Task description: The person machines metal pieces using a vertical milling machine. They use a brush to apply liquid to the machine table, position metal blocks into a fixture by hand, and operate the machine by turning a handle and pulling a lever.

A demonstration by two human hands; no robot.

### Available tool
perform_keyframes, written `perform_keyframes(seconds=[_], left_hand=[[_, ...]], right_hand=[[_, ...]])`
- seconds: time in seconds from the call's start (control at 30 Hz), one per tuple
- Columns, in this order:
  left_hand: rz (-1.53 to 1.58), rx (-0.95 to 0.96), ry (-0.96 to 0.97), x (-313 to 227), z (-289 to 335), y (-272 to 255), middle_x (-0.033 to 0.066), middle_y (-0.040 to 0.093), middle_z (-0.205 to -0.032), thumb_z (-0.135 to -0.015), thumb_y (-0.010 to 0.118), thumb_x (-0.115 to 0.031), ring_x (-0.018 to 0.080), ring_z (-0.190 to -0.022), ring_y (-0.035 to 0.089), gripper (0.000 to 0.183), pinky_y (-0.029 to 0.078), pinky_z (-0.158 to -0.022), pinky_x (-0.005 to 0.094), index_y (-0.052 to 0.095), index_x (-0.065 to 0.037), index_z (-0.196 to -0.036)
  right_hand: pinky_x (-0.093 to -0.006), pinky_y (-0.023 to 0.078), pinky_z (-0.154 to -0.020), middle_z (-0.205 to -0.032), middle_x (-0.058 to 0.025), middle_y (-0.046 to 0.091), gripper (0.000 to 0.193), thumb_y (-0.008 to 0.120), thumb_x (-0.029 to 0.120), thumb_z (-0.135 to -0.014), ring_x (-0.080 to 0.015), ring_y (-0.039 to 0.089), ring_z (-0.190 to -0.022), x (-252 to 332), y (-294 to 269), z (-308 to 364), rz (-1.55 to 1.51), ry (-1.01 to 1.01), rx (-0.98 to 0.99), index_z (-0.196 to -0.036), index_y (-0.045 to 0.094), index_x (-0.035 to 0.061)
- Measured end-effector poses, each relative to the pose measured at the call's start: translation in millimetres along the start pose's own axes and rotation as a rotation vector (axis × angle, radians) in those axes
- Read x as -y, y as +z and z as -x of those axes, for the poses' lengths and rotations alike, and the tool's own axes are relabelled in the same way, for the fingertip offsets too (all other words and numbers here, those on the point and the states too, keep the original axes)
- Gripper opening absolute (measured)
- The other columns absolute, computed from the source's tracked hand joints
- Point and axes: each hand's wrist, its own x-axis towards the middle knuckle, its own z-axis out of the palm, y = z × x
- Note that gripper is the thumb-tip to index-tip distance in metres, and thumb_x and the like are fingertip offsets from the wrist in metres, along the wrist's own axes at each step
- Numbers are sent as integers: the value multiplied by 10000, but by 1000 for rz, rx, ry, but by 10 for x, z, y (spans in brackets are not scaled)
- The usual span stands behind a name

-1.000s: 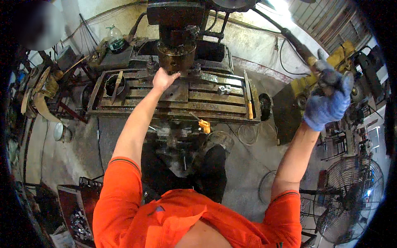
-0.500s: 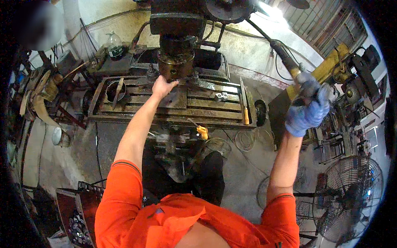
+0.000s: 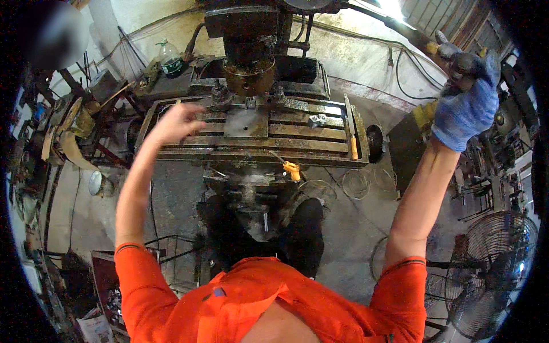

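My bare left hand [image 3: 178, 123], blurred by motion, hangs over the left part of the slotted machine table [image 3: 297, 144]. Its fingers are loosely bent and apart, with nothing visible in them. On my right hand [image 3: 466, 97] is a blue knit glove with grey fingers. It is closed round the end of the long lever [image 3: 409, 31] that runs from the upper part of the milling machine. The round, worn machine spindle head [image 3: 249, 74] stands over the middle of the table. Just below it, a small metal piece [image 3: 250, 103] sits at the back of a flat plate [image 3: 243, 123].
On the table's right lie a metal block [image 3: 316, 120] and a file with an orange handle [image 3: 353, 146]. A yellow-handled tool [image 3: 291, 170] rests at the front edge. A clear bottle [image 3: 170, 60] stands behind left, a fan [image 3: 492, 268] lower right, and a can [image 3: 100, 184] at left.
My left hand has come away from beneath the spindle head and moved left. My right hand and the lever have swung up and outward. The view has shifted slightly.
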Motion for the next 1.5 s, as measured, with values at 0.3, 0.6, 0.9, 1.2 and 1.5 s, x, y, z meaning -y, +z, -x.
perform_keyframes(seconds=[0.3, 0.6, 0.9, 1.2, 1.5], left_hand=[[-52, -474, 118, -1086, 31, -1059, 44, 616, -782, -844, 509, -81, 92, -733, 566, 256, 468, -697, 252, 580, -2, -1078], [-595, -790, 574, -1677, -709, -1277, 100, 556, -1133, -755, 505, -37, 301, -896, 576, 320, 482, -752, 355, 577, -76, -1064], [-775, -819, 551, -2474, -1381, -1684, 183, 562, -1060, -707, 507, -113, 332, -889, 576, 336, 477, -764, 404, 573, -24, -1025], [-974, -744, 317, -2743, -1800, -1805, 203, 618, -757, -625, 553, -123, 351, -749, 610, 149, 494, -642, 431, 619, -4, -686], [-953, -737, 193, -2762, -1766, -1754, 205, 626, -825, -600, 585, -140, 338, -809, 613, 210, 496, -690, 417, 642, -4, -749]], right_hand=[[-284, 445, -666, -808, -118, 642, 281, 449, 192, -841, -158, 581, -717, 548, -83, 370, -1116, 749, -51, -817, 626, -24], [-225, 338, -499, -582, -25, 553, 358, 505, 305, -846, -93, 457, -513, 557, -146, 133, -1014, 914, -28, -665, 602, 11], [-221, 380, -539, -616, -46, 573, 360, 454, 271, -871, -90, 495, -576, 452, -74, -180, -1196, 772, 19, -708, 618, -5], [-285, 464, -676, -684, -60, 591, 271, 415, 154, -847, -139, 548, -633, 157, 95, -215, -1049, 498, 50, -766, 586, -40], [-236, 470, -682, -807, -75, 629, 218, 504, -31, -734, -163, 595, -719, -92, 229, -153, -433, 3, -134, -922, 610, 8]])
